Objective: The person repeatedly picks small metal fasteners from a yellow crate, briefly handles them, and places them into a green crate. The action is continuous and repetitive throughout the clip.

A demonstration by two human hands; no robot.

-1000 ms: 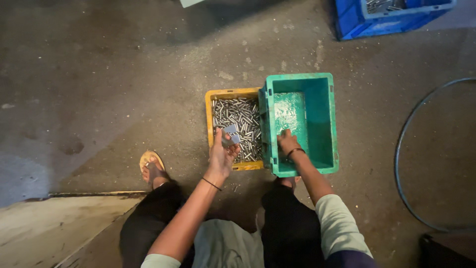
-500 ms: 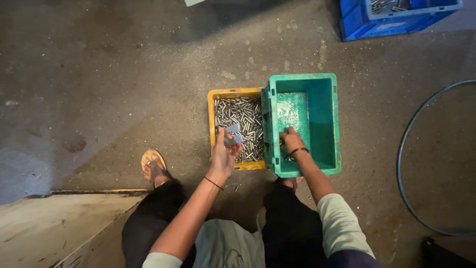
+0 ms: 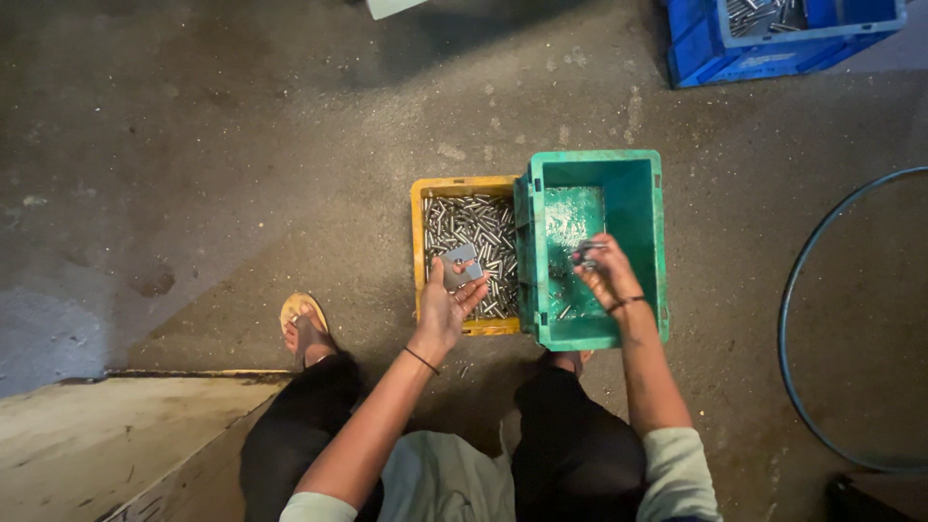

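Grey metal block [image 3: 462, 265] stayed pinched in the left hand [image 3: 447, 307], held above the yellow tray [image 3: 418, 253] of steel pins [image 3: 483, 232]. To its right, the right hand [image 3: 607, 275] had shifted slightly deeper over the green crate [image 3: 638, 193], fingers closed on a small metal piece [image 3: 586, 253]; sorting appeared ongoing. A few loose pins [image 3: 561, 311] lay just below that hand.

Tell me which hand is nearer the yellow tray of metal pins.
Left. The left hand is over the yellow tray; the right hand is inside the green crate.
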